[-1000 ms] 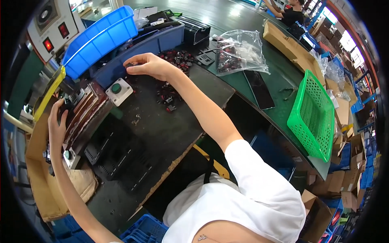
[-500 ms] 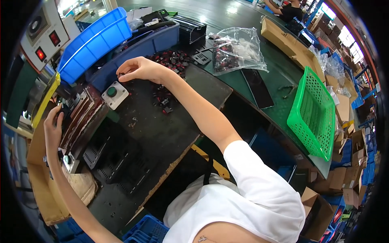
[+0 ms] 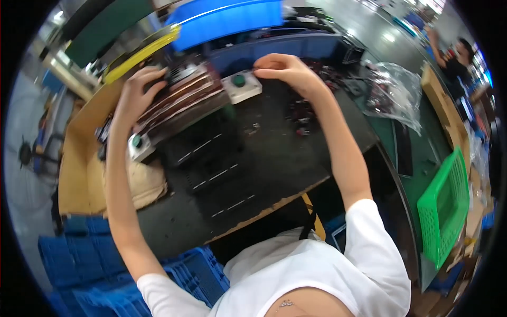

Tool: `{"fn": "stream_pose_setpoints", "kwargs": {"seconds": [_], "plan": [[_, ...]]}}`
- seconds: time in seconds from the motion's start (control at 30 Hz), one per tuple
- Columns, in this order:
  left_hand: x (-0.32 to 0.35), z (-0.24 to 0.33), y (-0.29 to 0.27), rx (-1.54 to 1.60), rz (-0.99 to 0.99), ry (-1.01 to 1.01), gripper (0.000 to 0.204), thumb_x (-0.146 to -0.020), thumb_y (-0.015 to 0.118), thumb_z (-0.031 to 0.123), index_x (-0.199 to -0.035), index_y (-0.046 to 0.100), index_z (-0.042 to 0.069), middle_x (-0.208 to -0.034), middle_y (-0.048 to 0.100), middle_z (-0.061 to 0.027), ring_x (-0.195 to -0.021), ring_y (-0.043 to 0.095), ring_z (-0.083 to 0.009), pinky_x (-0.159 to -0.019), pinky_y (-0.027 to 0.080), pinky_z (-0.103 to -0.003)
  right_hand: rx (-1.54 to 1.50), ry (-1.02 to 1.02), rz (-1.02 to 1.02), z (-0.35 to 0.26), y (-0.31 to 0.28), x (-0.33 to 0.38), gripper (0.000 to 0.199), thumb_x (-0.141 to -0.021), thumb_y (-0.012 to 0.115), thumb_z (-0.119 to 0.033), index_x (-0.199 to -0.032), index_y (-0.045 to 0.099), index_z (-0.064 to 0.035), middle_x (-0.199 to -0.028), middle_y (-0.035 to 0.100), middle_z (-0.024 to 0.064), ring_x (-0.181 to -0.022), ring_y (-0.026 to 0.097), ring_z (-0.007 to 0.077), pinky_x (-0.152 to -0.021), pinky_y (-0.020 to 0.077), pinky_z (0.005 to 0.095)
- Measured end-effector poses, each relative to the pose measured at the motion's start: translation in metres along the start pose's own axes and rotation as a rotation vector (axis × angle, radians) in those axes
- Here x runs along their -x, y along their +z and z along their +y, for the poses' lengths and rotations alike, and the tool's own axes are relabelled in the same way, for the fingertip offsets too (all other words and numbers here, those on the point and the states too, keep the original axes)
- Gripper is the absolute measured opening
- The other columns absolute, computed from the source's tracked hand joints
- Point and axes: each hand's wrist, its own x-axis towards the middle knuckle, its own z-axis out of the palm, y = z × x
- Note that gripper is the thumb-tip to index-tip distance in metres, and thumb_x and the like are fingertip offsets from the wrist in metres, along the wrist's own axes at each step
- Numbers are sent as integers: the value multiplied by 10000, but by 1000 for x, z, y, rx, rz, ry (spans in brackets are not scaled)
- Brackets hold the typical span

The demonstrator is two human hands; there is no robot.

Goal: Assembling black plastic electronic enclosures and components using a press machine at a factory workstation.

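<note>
My left hand (image 3: 138, 95) is at the left end of a dark red-brown layered block (image 3: 185, 95), its thumb and fingers curled about a small black part (image 3: 168, 77). My right hand (image 3: 285, 70) hovers just above and right of a white box with a green push button (image 3: 244, 87). Its thumb and fingers come together in a pinch; what is between them is too small and blurred to name. A second green-button box (image 3: 140, 146) sits by my left forearm. Black slotted panels (image 3: 211, 158) lie in front of the block.
Small black-and-red parts (image 3: 302, 113) are heaped right of my right hand. Behind stand a bright blue bin (image 3: 227, 21) and a darker blue bin (image 3: 274, 47). A clear bag (image 3: 393, 92), a phone (image 3: 403, 150) and a green basket (image 3: 443, 211) are at right; a cardboard box (image 3: 79, 169) is at left.
The whole view has swung left, so the bench things appear farther right. My right hand stays beside the green-button box and my left hand by the block's left end.
</note>
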Motion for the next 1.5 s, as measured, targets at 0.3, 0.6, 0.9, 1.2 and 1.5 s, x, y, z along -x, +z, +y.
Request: {"fn": "stream_pose_setpoints", "kwargs": {"seconds": [0.3, 0.6, 0.9, 1.2, 1.5], "plan": [[9, 6, 12, 105, 78, -4, 264, -863, 553, 164, -1106, 604, 73, -1066, 615, -148, -1017, 569, -298, -886, 427, -329, -34, 30, 37, -5, -4, 2, 311, -812, 656, -160, -1070, 571, -8, -984, 615, 44, -893, 556, 85, -829, 409, 197], [32, 16, 8, -11, 195, 10, 348, -885, 534, 179, -1213, 505, 68, -1216, 523, -144, -1110, 502, -305, -919, 407, -344, -299, 42, -53, -11, 4, 5, 362, -846, 586, -65, -1190, 492, -1, -1103, 582, 93, -1019, 570, 172, -911, 444, 254], [119, 45, -11, 179, 487, -341, 429, -805, 591, 17, -1212, 454, 43, -1040, 575, -141, -929, 574, -232, -776, 460, -316, -478, -59, -344, -13, 12, 9, 491, -799, 627, -62, -1244, 428, -1, -1131, 558, 116, -1069, 527, 180, -949, 406, 273], [140, 30, -1, 44, 259, -308, 254, -737, 590, -20, -983, 526, -10, -1011, 507, -139, -887, 536, -361, -737, 447, -388, -466, 20, -375, -6, 41, 7, 242, -794, 652, -57, -1008, 559, 6, -996, 597, 102, -885, 590, 101, -807, 486, 185], [145, 30, 2, 37, 246, -285, 119, -763, 540, -13, -878, 526, -43, -963, 510, -141, -958, 499, -324, -815, 421, -382, 423, -506, -76, -57, 90, -53, 98, -802, 605, 24, -890, 563, 18, -963, 642, 79, -862, 604, 119, -801, 481, 254]]}}
